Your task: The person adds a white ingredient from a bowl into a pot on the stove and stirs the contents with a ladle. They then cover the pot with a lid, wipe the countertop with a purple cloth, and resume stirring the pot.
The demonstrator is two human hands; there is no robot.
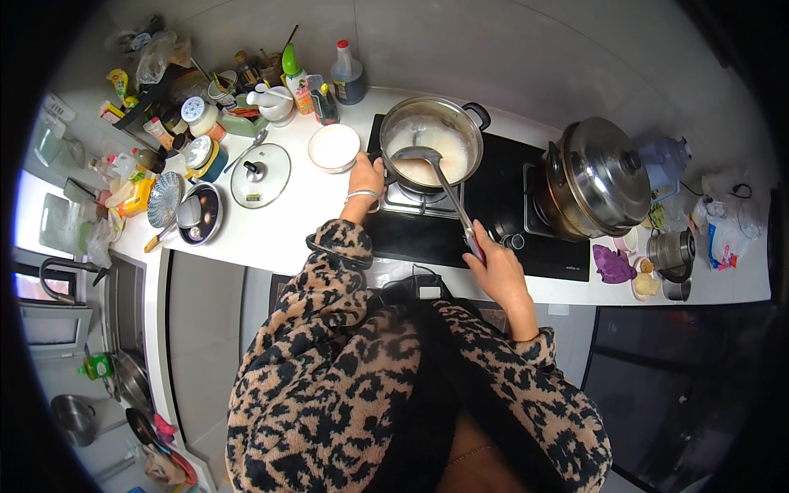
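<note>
A stainless steel pot (400,120) sits on the left burner of a black gas hob (419,237), with a white, porridge-like food (453,148) inside. My left hand (367,179) grips the pot's near-left black handle. In my right hand (493,265) is the handle of a metal ladle (453,194); its head rests inside the pot, over the food, near the rim closest to me. Just left of the pot stands a white bowl (334,146) with a pinkish rim. A glass lid (262,179) with a steel knob lies farther left on the white counter.
A large lidded steamer pot (592,185) occupies the right burner. Bottles, jars and a white mortar (275,111) crowd the back left. A small pan (209,215) lies near the counter's left front. Right of the hob are a purple cloth-like item (613,264) and small dishes.
</note>
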